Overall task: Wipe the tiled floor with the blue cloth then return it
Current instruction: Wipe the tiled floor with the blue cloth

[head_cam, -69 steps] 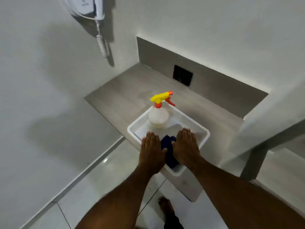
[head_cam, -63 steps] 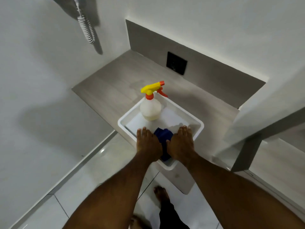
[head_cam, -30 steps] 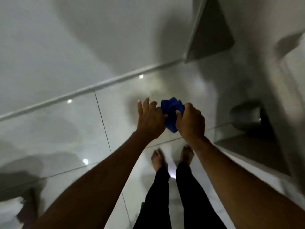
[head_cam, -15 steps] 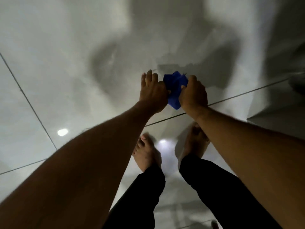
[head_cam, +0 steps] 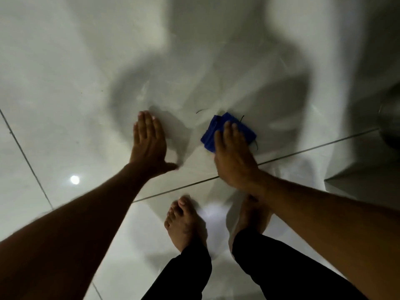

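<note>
- The right hand (head_cam: 234, 155) is pressing flat on the cloth (head_cam: 218, 128), fingers spread and laid over it, not curled round it; the grip is wide, pinning the cloth to the floor (head_cam: 65, 72) by palm weight only.
- The left hand (head_cam: 148, 144) is resting open on the bare tile, well to the left of the cloth, fingers together and holding nothing (it looks to be acting as a prop for the bent-over body).
- The cloth is lying bunched under the right fingers, its folded edge sticking out ahead and to the left of them, just beyond a grout line (head_cam: 303, 151) that is running under the right wrist.
- Risk: with no fingers closing on it, the cloth may be sliding out from under the palm on a fast stroke, or rolling up so that only a narrow strip is wiping.
- Risk: the tile is looking glossy, so the propping left hand or the bare feet (head_cam: 184, 224) could be slipping if weight is shifting forward.
- Risk: thin dark strands (head_cam: 202, 110) are lying just ahead of the cloth; a bunched cloth may be pushing them about instead of gathering them.
- Risk: a dim metal object (head_cam: 389, 124) is sitting far right of the grip; a wide sweep could be knocking it.
</note>
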